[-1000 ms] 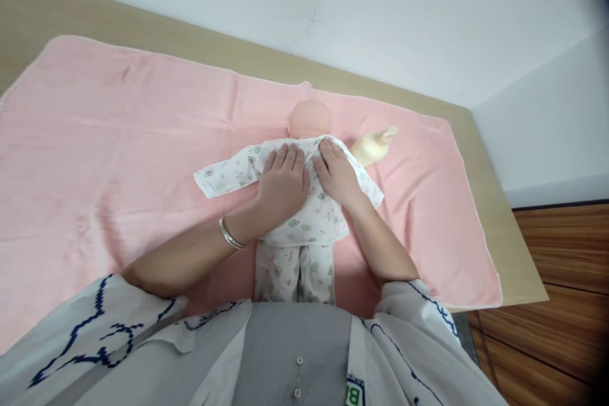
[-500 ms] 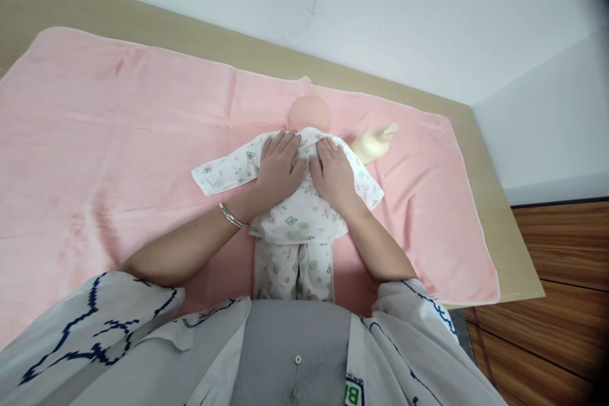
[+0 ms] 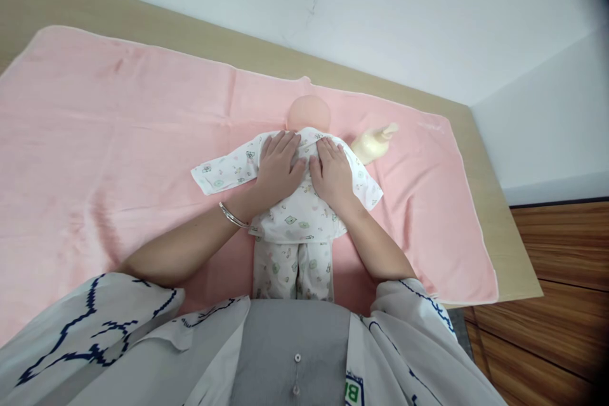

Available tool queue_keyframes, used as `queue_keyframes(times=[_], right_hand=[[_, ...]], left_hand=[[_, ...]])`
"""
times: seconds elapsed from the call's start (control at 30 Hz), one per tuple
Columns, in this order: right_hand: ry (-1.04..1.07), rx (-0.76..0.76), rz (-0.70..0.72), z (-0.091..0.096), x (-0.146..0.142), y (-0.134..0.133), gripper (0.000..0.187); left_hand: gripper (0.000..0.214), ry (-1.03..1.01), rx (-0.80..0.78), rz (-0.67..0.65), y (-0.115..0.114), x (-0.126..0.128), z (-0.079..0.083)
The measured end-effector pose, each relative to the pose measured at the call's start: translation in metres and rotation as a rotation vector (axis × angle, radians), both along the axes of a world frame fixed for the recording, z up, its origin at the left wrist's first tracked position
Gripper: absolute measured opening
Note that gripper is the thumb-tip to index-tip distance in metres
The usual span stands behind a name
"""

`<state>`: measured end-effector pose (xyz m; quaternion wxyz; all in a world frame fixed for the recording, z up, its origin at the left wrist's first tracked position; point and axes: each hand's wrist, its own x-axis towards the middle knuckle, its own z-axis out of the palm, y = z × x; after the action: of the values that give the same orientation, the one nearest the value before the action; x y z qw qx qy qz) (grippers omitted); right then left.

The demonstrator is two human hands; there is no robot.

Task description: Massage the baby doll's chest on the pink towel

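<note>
A baby doll lies on its back on a pink blanket, dressed in a white printed top and matching trousers. My left hand lies flat on the left side of the doll's chest, fingers stretched out towards the neck. My right hand lies flat on the right side of the chest, fingers together. The top's left sleeve lies empty and flat on the blanket. The doll's bare arm sticks out to the right, outside the top.
The blanket covers most of a light wooden table set against a white wall. The table's right edge drops to a wooden floor. A silver bangle circles my left wrist.
Both hands slid a little up the doll's chest towards its neck between one second ago and half a second ago. Since then they have barely moved.
</note>
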<state>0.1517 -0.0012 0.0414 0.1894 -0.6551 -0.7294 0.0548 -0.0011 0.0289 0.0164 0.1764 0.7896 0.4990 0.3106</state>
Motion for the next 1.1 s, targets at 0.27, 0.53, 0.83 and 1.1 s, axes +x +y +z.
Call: queue_keyframes(times=[0.27,0.53,0.83,1.1], right_hand=[[0.000,0.002,0.002,0.000,0.001,-0.001,0.056],[-0.029,-0.030,0.022,0.000,0.001,0.000,0.058],[0.010,-0.066,0.007,0.001,0.000,-0.002,0.064],[-0.016,-0.085,0.022,0.004,0.000,-0.003,0.063]], left_hand=[[0.057,0.005,-0.012,0.009,-0.001,0.001,0.003],[0.057,-0.001,-0.027,0.006,-0.003,0.001,0.005],[0.055,0.017,-0.009,0.005,-0.002,0.000,0.004],[0.053,0.099,0.021,0.034,-0.017,0.002,0.008]])
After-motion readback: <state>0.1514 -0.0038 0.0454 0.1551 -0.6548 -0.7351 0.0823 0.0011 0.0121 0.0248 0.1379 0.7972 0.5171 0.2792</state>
